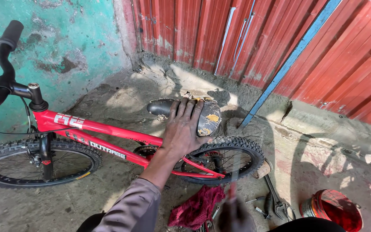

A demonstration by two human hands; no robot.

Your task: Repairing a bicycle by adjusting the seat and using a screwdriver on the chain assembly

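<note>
A red rag (196, 207), pliers (275, 205) and a red tin (336, 209) are lying on the concrete beside the rear wheel (224, 158) of the red bicycle (104, 137). The left hand (182, 126) is pressing flat, fingers spread, on the worn black saddle (185, 114). The right hand (235, 215), blurred low in view, is seemingly gripping a thin tool (232, 184); its closure is unclear.

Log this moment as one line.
left hand: flat on worn bicycle saddle | right hand: blurred, grips thin tool | red bicycle upright | red rag on ground
</note>
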